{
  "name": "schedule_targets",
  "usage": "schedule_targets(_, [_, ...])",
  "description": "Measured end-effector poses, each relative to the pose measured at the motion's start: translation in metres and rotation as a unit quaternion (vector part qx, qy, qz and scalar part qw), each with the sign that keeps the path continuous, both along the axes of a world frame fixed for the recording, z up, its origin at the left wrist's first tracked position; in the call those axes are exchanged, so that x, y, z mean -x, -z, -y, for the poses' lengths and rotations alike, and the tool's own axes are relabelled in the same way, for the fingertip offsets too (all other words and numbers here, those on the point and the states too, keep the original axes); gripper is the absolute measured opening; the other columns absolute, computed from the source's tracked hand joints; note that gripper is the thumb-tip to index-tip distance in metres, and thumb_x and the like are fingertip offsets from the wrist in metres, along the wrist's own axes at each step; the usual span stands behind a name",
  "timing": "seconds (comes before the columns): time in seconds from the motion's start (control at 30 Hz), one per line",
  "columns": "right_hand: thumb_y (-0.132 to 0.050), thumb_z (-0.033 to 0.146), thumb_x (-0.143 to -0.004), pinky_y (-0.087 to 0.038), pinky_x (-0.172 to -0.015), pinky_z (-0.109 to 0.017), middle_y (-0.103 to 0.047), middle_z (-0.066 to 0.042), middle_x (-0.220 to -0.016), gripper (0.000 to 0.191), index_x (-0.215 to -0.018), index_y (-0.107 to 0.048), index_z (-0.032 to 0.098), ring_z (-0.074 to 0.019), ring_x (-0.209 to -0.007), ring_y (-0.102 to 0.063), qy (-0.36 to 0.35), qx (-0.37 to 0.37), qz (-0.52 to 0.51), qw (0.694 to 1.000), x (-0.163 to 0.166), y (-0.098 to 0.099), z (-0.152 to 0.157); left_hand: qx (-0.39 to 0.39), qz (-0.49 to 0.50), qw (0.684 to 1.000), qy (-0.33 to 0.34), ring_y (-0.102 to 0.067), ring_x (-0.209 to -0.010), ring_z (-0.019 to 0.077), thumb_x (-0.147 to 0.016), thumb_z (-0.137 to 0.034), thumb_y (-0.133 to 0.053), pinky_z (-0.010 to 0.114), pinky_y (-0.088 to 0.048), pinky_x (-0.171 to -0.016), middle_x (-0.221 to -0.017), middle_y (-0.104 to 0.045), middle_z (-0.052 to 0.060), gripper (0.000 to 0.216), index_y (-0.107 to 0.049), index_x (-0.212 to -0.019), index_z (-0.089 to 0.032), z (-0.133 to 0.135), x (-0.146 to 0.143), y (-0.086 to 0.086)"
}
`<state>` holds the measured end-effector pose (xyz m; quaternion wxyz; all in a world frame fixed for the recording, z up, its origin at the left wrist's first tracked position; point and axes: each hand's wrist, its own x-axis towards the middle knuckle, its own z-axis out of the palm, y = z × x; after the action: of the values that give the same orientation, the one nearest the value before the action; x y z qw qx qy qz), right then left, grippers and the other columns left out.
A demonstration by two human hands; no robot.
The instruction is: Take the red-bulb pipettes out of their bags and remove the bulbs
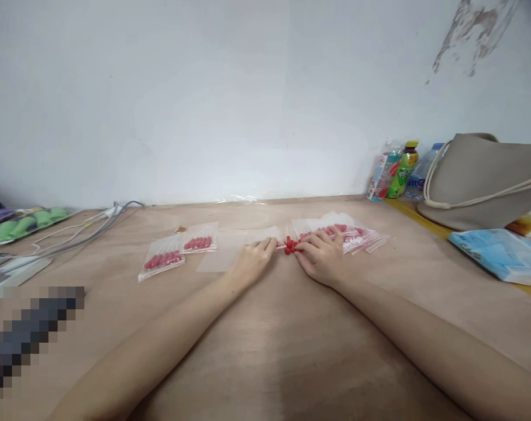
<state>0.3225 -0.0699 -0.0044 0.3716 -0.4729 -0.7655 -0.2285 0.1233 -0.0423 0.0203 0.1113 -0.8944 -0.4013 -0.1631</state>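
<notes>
A cluster of small red pieces [290,245] lies on the table between my hands; its exact kind is too small to make out. My left hand [257,258] rests beside it on the left, fingers closed together, with a bit of red and clear plastic at the fingertips. From the right, my right hand [324,256] reaches over, fingers bent and the thumb and fingertips pinched at the cluster's edge. Partly behind that hand is a pile of clear bags [357,234] with red oblong pieces inside. A flat translucent sheet [217,257] lies left of my left hand.
Two filled bags, one nearer [162,257] and one farther [199,241], lie on the left. Cables [103,225] and a pack of green items [28,225] are at far left. Bottles [403,172], a grey bag [485,181] and a blue packet [502,254] stand or lie right.
</notes>
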Motion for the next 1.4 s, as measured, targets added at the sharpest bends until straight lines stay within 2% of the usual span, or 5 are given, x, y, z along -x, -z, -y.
schedule_targets(0.17, [-0.053,0.026,-0.079,-0.014,-0.096,-0.045,-0.064,0.000,-0.079,0.012,-0.085,-0.063,0.024,-0.0167,-0.084,-0.052,-0.059,0.028,0.028,0.997,0.002,-0.002,0.002,0.087,0.122,0.986,0.079,-0.056,-0.099,0.0209,-0.082,-0.032,-0.053,0.033,-0.046,-0.083,-0.114,-0.056,0.007,0.042,-0.040,-0.120,-0.021,0.011,0.013,0.006])
schedule_targets(0.3, [-0.056,0.032,-0.074,-0.014,-0.097,-0.046,-0.064,0.000,-0.080,0.021,-0.092,-0.062,0.024,-0.0178,-0.085,-0.051,-0.104,0.064,0.040,0.992,0.005,-0.005,0.004,0.100,0.124,0.982,0.099,-0.059,-0.090,0.0176,-0.087,-0.027,-0.044,0.031,-0.047,-0.080,-0.100,-0.061,0.005,0.015,-0.054,-0.095,-0.020,0.010,0.031,0.011])
schedule_targets(0.53, [-0.053,0.025,-0.078,-0.018,-0.095,-0.042,-0.062,0.001,-0.080,0.008,-0.079,-0.061,0.022,-0.0148,-0.083,-0.050,-0.123,0.024,0.061,0.990,0.020,0.001,0.000,0.090,0.168,0.979,0.077,-0.060,-0.084,0.0166,-0.087,-0.024,-0.042,0.031,-0.047,-0.078,-0.091,-0.065,0.004,0.020,-0.060,-0.083,-0.019,0.013,0.029,0.012])
schedule_targets(0.77, [-0.051,0.020,-0.081,-0.018,-0.093,-0.041,-0.062,0.003,-0.077,0.018,-0.080,-0.066,0.030,-0.0134,-0.081,-0.049,-0.127,-0.013,0.067,0.990,0.026,0.004,-0.003,0.129,0.240,0.960,0.063,-0.059,-0.083,0.0161,-0.082,-0.021,-0.048,0.031,-0.047,-0.078,-0.088,-0.065,0.004,0.017,-0.062,-0.073,-0.018,0.013,0.026,0.013])
schedule_targets(1.4, [-0.051,0.016,-0.081,-0.023,-0.085,-0.037,-0.062,0.001,-0.079,0.018,-0.072,-0.065,0.024,-0.0143,-0.081,-0.046,-0.150,-0.049,0.094,0.983,0.035,-0.003,-0.002,0.111,0.206,0.964,0.123,-0.056,-0.090,0.0161,-0.084,-0.021,-0.046,0.030,-0.045,-0.080,-0.099,-0.059,0.006,0.012,-0.052,-0.075,-0.018,0.013,0.023,0.015])
